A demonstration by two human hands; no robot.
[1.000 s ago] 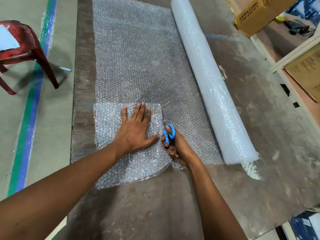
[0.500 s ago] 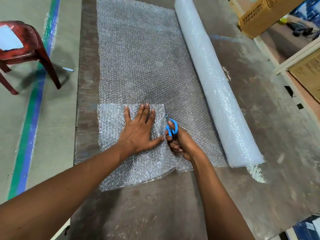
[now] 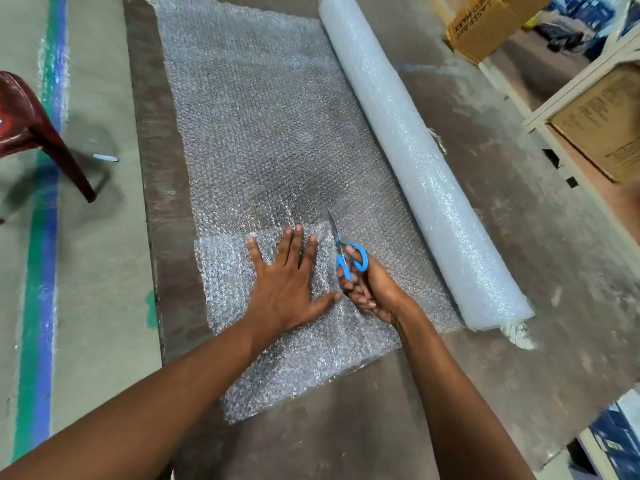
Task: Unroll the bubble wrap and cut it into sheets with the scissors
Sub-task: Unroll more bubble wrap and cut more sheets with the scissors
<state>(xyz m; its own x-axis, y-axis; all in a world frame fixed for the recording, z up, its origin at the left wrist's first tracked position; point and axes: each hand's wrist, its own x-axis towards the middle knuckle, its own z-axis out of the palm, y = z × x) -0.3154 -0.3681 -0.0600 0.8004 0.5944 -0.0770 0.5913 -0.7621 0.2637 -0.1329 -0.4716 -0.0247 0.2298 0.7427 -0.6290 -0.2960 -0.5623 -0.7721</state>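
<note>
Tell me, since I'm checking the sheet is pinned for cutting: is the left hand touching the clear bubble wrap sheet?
Touching. The head view shows the left hand lying flat, fingers spread, on the clear bubble wrap sheet.

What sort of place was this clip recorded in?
Probably a warehouse or packing area: cardboard cartons on white shelving, painted stripes on the concrete floor, and a worn worktable holding a bubble wrap roll.

One bubble wrap roll point(image 3: 415, 161), one scissors point(image 3: 346, 251) — two cardboard boxes point(image 3: 485, 22), one chair point(image 3: 31, 133)
</note>
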